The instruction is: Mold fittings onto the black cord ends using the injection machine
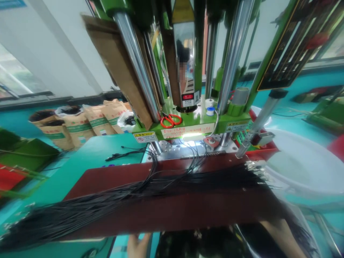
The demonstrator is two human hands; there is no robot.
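- Head view, left hand (138,245): at the bottom edge of the frame, below the near edge of the dark red board (172,215), fingers spread. Whether it grips the board cannot be told.
- Right hand: hidden. Only the right forearm (281,238) shows, at lower right, running up behind the board, so the hand's state cannot be told. Hand and forearm stand well apart.
- Bundle of black wires (134,189): lies on the board, beyond both hands, its long axis running across the person from lower left to upper right.
- Bundle direction: the metal-terminal ends (254,165) point right toward the white plastic basin (303,168); the other end spills past the board at lower left.
- Nearer hand: the right arm is nearer the terminal ends; the left hand is nearer the bundle's middle.
- Beyond the bundle: a few loose strands cross the steel mould plate (172,148) of the green vertical injection moulding machine (188,125).
- Machine bed: red-handled scissors (171,121) lie on it.
- Further left: kraft paper sacks (77,125) stand behind the teal workbench (94,154).
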